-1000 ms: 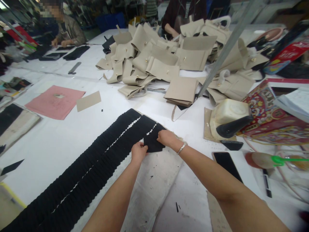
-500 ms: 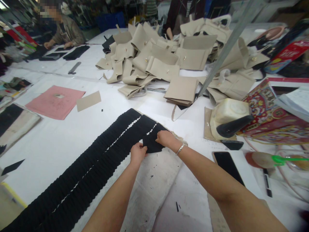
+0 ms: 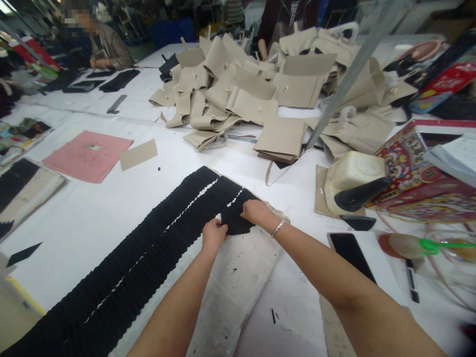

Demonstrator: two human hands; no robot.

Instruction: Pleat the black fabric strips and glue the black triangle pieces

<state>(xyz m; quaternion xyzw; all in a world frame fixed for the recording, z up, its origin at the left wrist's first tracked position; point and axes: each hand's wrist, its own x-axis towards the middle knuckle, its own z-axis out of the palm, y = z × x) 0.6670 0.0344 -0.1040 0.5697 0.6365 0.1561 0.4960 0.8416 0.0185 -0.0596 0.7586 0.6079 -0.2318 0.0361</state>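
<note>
Long rows of overlapping black pieces run diagonally over a pale, stained board. At the upper right end of the rows lies a black piece. My left hand pinches its left edge between thumb and fingers. My right hand, with a silver bracelet at the wrist, rests on the black pieces just to the right, its fingers curled together. What those right fingers hold, if anything, is hidden beneath them.
Beige bag parts are heaped at the back, behind a slanted metal pole. To the right are a cream container, a phone and a patterned red box. A pink sheet lies left. Other people work behind.
The view has shifted very slightly. My hands keep almost the same place on the black pieces. At the back left, the other person's hands have drawn closer together.
</note>
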